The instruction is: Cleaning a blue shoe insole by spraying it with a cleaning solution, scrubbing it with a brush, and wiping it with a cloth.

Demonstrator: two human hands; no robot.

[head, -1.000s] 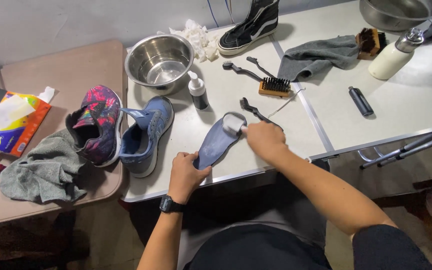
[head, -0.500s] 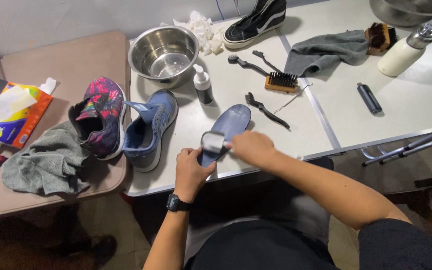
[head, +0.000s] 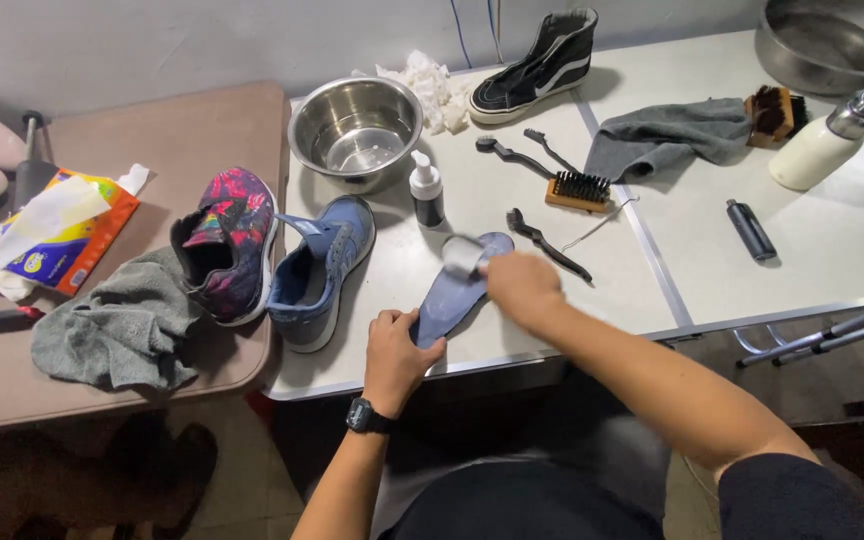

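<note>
head view, left hand (head: 393, 355): closed on the near end of a blue-grey insole (head: 457, 292), thumb on top, pinning it to the white table (head: 672, 270); black wristwatch (head: 365, 417) on the wrist
head view, right hand (head: 522, 285): motion-blurred, fingers curled round a small white wipe or pad (head: 463, 254) pressed onto the far half of the insole; exact kind of pad can't be told
insole: lies flat near the front edge of the white table, running diagonally from the left hand up and right, between the two hands
blue sneaker (head: 320, 270): just left of the insole, on its sole, toe pointing away from the person
multicolour sneaker (head: 228, 243): beside the blue one, sitting across the seam onto the brown table (head: 172, 130)
grey towel (head: 117, 325): crumpled on the brown table, touching the multicolour sneaker
wipes pack (head: 62, 235): orange and blue, left of the towel, white sheet sticking out
steel bowl (head: 355, 125): behind the sneakers, upright
small spray bottle (head: 426, 189): upright, white cap, between bowl and insole
black brush (head: 548, 243): thin handle, just right of the right hand
wooden brush (head: 578, 189): bristles up, further back
black high-top shoe (head: 542, 68): at the far edge, on its sole
grey cloth (head: 667, 135): bunched, right of the wooden brush
white pump bottle (head: 824, 145): lying tilted at far right
</note>
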